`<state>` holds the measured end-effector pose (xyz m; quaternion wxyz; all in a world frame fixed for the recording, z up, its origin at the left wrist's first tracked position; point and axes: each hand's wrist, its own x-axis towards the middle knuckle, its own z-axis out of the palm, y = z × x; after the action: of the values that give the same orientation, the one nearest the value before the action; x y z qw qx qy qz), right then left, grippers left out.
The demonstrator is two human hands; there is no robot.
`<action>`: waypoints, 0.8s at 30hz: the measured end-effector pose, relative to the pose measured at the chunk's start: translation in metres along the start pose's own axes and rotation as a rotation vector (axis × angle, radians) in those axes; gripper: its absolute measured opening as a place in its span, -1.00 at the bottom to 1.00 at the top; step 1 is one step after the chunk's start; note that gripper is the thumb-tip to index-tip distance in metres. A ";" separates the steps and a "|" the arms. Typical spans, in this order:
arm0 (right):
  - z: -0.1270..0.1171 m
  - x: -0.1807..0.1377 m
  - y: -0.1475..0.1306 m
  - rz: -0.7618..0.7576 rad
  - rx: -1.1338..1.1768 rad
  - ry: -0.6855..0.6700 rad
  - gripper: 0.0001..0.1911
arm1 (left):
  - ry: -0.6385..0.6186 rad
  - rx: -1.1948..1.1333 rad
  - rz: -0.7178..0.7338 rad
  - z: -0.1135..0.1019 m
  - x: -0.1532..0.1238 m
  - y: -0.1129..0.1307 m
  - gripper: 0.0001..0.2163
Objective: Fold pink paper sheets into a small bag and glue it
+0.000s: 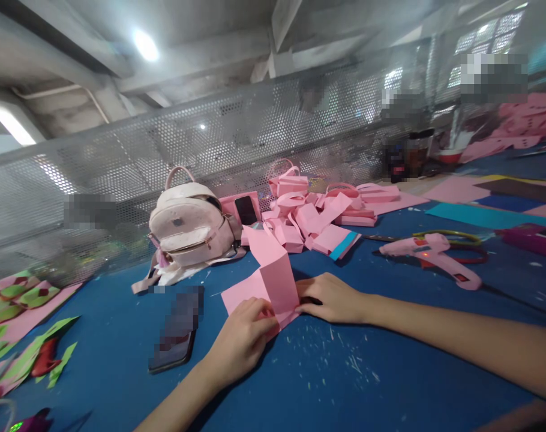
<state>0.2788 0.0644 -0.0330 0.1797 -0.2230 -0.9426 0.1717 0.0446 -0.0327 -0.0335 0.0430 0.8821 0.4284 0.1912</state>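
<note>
In front of me on the blue table stands a folded piece of pink paper (279, 282), one panel upright and others spread flat or slanting. My left hand (243, 336) presses on its lower left part, fingers bent over the paper. From the right side my right hand (329, 297) pinches the edge of the upright panel near its base; its fingertips are partly behind the paper. A pink glue gun (428, 255) with a small orange light lies to the right of my right hand. Left of my left hand rests a dark phone (178, 330).
Behind the paper sit a heap of pink paper bags (300, 210), a pale backpack (192, 225) and a second phone (245, 210). Yellow-and-red-handled scissors (477, 246) lie beside the glue gun. Green paper pieces (34, 354) are at the left; coloured sheets (471, 214) at the right. A perforated metal screen (237, 138) stands behind.
</note>
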 end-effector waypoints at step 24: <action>0.009 0.000 -0.021 0.172 0.315 0.232 -0.70 | 0.520 -0.185 -0.138 -0.004 -0.006 0.005 -0.91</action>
<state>0.2673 0.0450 -0.0321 0.3043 -0.2899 -0.8547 0.3048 0.0433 -0.0410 -0.0310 0.0247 0.7645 0.4648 0.4460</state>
